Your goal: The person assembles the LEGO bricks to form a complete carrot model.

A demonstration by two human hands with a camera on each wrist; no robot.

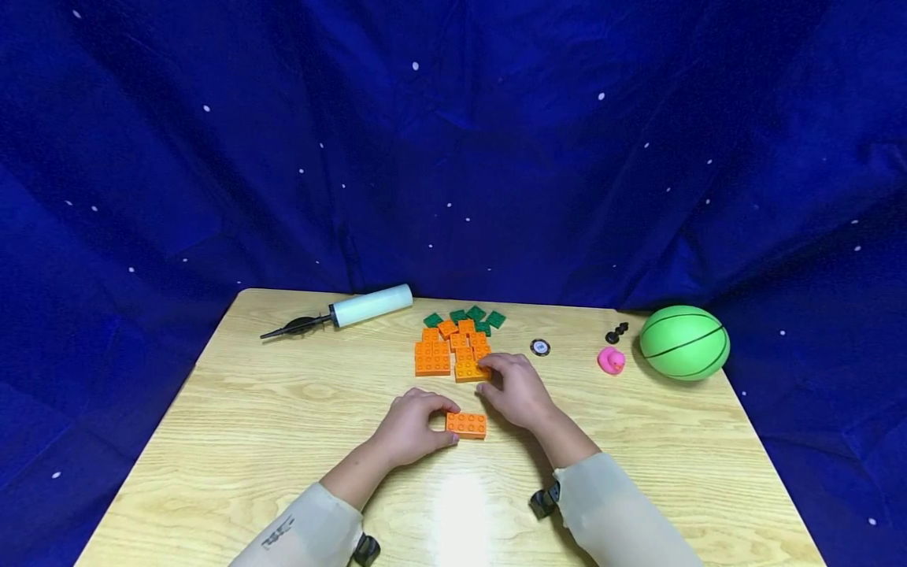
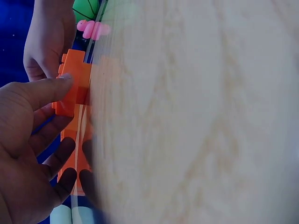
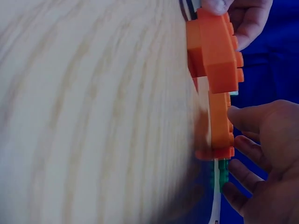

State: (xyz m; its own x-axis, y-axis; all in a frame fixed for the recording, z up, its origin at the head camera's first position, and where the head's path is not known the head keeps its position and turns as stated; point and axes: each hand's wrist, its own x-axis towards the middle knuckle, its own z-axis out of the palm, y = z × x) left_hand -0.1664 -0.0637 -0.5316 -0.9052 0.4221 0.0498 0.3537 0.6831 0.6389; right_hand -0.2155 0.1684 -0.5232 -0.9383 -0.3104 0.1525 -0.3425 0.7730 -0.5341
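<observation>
My left hand [image 1: 411, 429] pinches an orange building brick [image 1: 466, 425] by its left end, thumb at the front and index finger at the back. The left wrist view shows the thumb over this studded brick [image 2: 70, 88], the other fingers loosely bent below. My right hand [image 1: 520, 390] is at the right end of a lighter orange brick [image 1: 471, 371], the front one of a cluster. Its index fingertip overlaps that brick, and the thumb is apart in front. In the right wrist view the right hand's [image 3: 275, 154] fingers are relaxed and spread beside the lighter brick [image 3: 221, 121].
Several orange bricks [image 1: 432, 360] stand grouped behind the hands, with green bricks [image 1: 476, 313] farther back. A hand pump [image 1: 372, 305] lies back left. Rightward are a poker chip [image 1: 540, 347], a black chess piece [image 1: 616, 333], a pink rubber duck [image 1: 611, 361] and a green ball [image 1: 683, 342].
</observation>
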